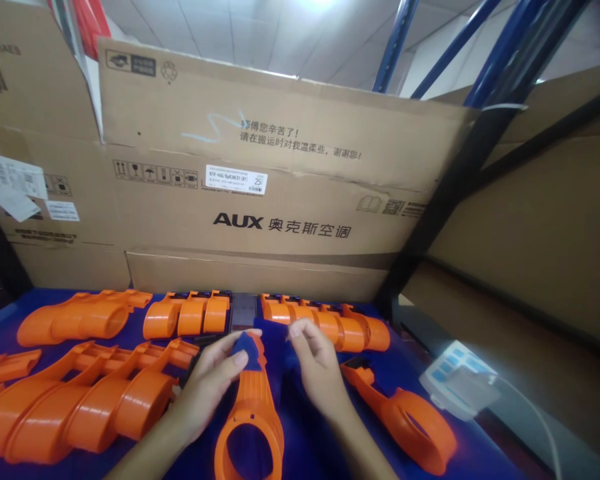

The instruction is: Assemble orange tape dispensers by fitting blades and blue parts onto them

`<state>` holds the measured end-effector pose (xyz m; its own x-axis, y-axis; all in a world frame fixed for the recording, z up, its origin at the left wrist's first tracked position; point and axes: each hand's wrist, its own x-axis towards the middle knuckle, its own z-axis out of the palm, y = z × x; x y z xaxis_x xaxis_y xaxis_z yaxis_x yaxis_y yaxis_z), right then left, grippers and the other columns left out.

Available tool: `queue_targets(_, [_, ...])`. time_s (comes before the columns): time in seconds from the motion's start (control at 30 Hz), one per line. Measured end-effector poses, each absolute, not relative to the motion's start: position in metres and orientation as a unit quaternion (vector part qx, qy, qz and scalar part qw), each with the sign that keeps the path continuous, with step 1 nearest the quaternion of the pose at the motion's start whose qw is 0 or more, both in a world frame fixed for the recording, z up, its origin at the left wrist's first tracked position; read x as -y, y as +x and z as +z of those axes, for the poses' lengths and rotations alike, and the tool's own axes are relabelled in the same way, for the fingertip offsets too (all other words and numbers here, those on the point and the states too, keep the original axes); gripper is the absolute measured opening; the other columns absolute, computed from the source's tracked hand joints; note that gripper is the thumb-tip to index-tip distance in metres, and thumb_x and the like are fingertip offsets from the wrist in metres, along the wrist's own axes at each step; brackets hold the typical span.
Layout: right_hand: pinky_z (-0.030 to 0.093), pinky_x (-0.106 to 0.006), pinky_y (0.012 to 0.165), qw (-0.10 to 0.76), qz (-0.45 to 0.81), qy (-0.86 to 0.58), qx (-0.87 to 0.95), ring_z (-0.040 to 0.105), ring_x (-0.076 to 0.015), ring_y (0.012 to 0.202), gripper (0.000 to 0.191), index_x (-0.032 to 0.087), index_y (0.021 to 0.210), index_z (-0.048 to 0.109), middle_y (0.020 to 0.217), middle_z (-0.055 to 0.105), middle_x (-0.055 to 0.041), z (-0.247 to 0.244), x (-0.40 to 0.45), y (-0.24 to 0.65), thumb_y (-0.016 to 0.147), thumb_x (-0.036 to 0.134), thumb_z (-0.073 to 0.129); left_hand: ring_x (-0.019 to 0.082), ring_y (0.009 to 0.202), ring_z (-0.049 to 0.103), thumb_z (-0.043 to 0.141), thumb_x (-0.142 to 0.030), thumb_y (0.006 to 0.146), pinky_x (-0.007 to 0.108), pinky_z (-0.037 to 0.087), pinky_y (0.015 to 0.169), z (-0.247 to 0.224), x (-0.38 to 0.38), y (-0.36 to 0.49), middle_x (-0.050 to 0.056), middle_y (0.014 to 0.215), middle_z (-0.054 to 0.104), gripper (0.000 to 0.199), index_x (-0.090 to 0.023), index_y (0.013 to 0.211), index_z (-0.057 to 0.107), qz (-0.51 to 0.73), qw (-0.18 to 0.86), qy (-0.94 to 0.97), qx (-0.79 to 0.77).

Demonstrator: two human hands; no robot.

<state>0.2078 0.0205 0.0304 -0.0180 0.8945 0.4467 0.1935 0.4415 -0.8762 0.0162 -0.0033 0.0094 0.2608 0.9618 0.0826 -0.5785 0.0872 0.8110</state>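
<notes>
Gripping ringed, glossy orange part (254,393), left hand (215,372).

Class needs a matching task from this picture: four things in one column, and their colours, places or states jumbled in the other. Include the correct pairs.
1. Left hand
2. White device
3. Cardboard panel
4. Metal bars

A. Blue, rising at upper right
B. Holding an orange part
C. Marked "AUX" in black
D. Trailing a pale cable

Pairs: 1-B, 2-D, 3-C, 4-A
</notes>
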Motion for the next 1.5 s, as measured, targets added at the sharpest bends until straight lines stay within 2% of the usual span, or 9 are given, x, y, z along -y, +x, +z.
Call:
queue_targets(0.1, [0.050,-0.031,0.076,0.526,0.408,-0.386,0.638,0.054,-0.0195,0.077,0.036,0.025,0.088,0.054,0.080,0.054,0.0006,0.034,-0.014,0.203,0.099,0.059,0.050,0.039,0.124,0.066,0.076,-0.038,0.084,0.052,0.049,0.109,0.008,0.001,0.018,0.017,0.123,0.077,0.047,-0.017,0.126,0.072,0.569,0.729,0.319,-0.206])
queue_targets(0.27, [0.049,-0.033,0.092,0.477,0.450,-0.380,0.652,0.057,-0.0215,0.095,0.029,0.027,0.101,0.056,0.094,0.059,-0.0007,0.033,-0.006,0.197,0.098,0.056,0.056,0.038,0.123,0.067,0.075,-0.035,0.085,0.050,0.050,0.107,0.013,0.003,0.020,0.016,0.126,0.076,0.045,-0.018,0.127,0.071,0.574,0.737,0.301,-0.193])
queue_targets(0.37, [0.048,-0.034,0.094,0.482,0.455,-0.375,0.648,0.057,-0.0211,0.098,0.028,0.026,0.100,0.056,0.096,0.058,-0.0008,0.031,-0.006,0.195,0.099,0.053,0.056,0.038,0.123,0.067,0.074,-0.036,0.086,0.051,0.050,0.107,0.013,0.003,0.019,0.016,0.125,0.076,0.044,-0.017,0.125,0.072,0.564,0.745,0.298,-0.195])
queue_targets(0.57, [0.052,-0.031,0.082,0.509,0.457,-0.364,0.632,0.059,-0.0189,0.086,0.029,0.026,0.105,0.057,0.096,0.060,-0.0008,0.029,-0.013,0.200,0.096,0.053,0.061,0.035,0.119,0.068,0.075,-0.030,0.085,0.046,0.053,0.102,0.007,0.001,0.019,0.014,0.123,0.076,0.035,-0.018,0.117,0.074,0.587,0.706,0.327,-0.223])
queue_targets(0.7, [0.053,-0.037,0.093,0.542,0.423,-0.367,0.627,0.066,-0.0247,0.103,0.036,0.027,0.117,0.062,0.112,0.067,-0.0058,0.029,-0.018,0.211,0.090,0.049,0.071,0.032,0.113,0.070,0.078,-0.029,0.081,0.041,0.056,0.092,0.007,0.001,0.018,0.010,0.126,0.073,0.040,-0.022,0.120,0.070,0.620,0.663,0.331,-0.258])
queue_targets(0.77, [0.050,-0.041,0.102,0.552,0.388,-0.369,0.640,0.064,-0.0275,0.114,0.035,0.027,0.118,0.065,0.119,0.069,-0.0073,0.030,-0.018,0.216,0.089,0.045,0.074,0.029,0.115,0.067,0.081,-0.027,0.078,0.036,0.054,0.094,0.010,0.003,0.018,0.007,0.125,0.072,0.042,-0.025,0.118,0.070,0.637,0.638,0.335,-0.273])
queue_targets(0.9, [0.047,-0.044,0.107,0.553,0.337,-0.349,0.677,0.063,-0.0290,0.118,0.029,0.027,0.115,0.069,0.119,0.070,-0.0077,0.034,-0.016,0.218,0.089,0.039,0.074,0.025,0.111,0.066,0.084,-0.024,0.077,0.032,0.051,0.093,0.019,0.009,0.019,0.005,0.115,0.072,0.041,-0.026,0.115,0.069,0.640,0.617,0.359,-0.283])
queue_targets(1.13, [0.047,-0.044,0.107,0.523,0.333,-0.344,0.705,0.064,-0.0288,0.118,0.026,0.026,0.114,0.068,0.119,0.069,-0.0079,0.038,-0.012,0.213,0.090,0.034,0.073,0.024,0.115,0.063,0.084,-0.021,0.078,0.031,0.050,0.097,0.022,0.010,0.020,0.004,0.122,0.070,0.049,-0.029,0.123,0.067,0.645,0.603,0.377,-0.281])
queue_targets(1.5, [0.049,-0.040,0.105,0.510,0.317,-0.351,0.719,0.065,-0.0274,0.116,0.025,0.025,0.114,0.069,0.118,0.069,-0.0070,0.036,-0.014,0.213,0.090,0.033,0.073,0.019,0.109,0.065,0.084,-0.021,0.079,0.025,0.051,0.092,0.008,0.003,0.019,0.001,0.121,0.068,0.051,-0.033,0.124,0.066,0.654,0.588,0.405,-0.252])
